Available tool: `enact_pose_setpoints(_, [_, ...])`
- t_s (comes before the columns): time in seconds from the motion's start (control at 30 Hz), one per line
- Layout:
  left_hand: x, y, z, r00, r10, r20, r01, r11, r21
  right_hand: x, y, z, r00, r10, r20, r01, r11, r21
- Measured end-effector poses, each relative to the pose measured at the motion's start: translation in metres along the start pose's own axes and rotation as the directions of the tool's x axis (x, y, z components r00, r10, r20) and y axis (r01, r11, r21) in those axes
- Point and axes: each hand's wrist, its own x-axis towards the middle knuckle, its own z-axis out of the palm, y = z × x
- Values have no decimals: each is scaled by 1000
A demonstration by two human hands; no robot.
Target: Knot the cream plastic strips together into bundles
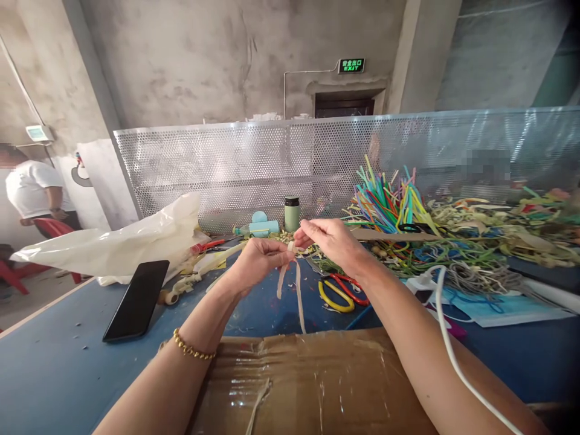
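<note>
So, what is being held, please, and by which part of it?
The left hand pinches a pale strip above its hanging ends; right hand unclear.

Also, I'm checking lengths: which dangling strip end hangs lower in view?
The tail nearer the scissors; it reaches almost to the cardboard, while the other tail stops higher.

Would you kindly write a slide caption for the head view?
Left hand pinches a pale strip, right hand close by, above a blue table with scissors.

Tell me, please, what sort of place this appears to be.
Probably a handcraft workshop: a bundle of thin multicoloured strands and red-and-yellow-handled scissors are on the blue worktable, and a green-lettered exit sign is mounted on the bare grey wall.
</note>
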Motion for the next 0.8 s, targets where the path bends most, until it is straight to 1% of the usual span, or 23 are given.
enact_pose_setpoints(0.07, [2, -4, -1, 999, 11, -32, -11, 1000, 26, -2, -3, 0, 997, -6, 80, 13, 996, -87])
enact_pose_setpoints(0.17, [3, -8, -2, 999, 41, -25, -38, 991, 127, -5, -6, 4, 991, 17, 136, 18, 968, -250])
enact_pose_setpoints(0.2, [4, -9, -2, 999, 46, -19, -43, 986, 159, -6, -6, 4, 988, 40, 149, 2, 963, -269])
enact_pose_setpoints(0.27, [4, -10, -2, 998, 56, -16, -51, 976, 210, -5, -4, 5, 983, 83, 166, -40, 968, -247])
enact_pose_setpoints(0.4, [4, -12, -2, 997, 76, -15, -69, 959, 276, -4, 2, 3, 980, 147, 136, -110, 962, -249])
enact_pose_setpoints(0.43, [4, -12, -2, 997, 77, -13, -70, 956, 284, -4, 2, 3, 977, 160, 140, -123, 962, -244])
enact_pose_setpoints(0.5, [3, -12, -1, 997, 76, -11, -69, 952, 298, -5, 0, 4, 967, 171, 187, -138, 974, -179])
enact_pose_setpoints(0.6, [2, -11, 0, 998, 68, -12, -61, 946, 319, -6, -4, 6, 956, 142, 255, -149, 989, 8])
enact_pose_setpoints(0.63, [2, -11, 0, 998, 61, -12, -54, 945, 322, -7, -4, 7, 958, 130, 257, -151, 987, 62])
enact_pose_setpoints(0.7, [2, -10, 1, 999, 48, -7, -43, 946, 322, -6, -5, 9, 968, 115, 223, -146, 981, 128])
enact_pose_setpoints(0.8, [2, -10, -1, 998, 53, 19, -56, 945, 323, -5, -5, 10, 982, 98, 160, -117, 987, 114])
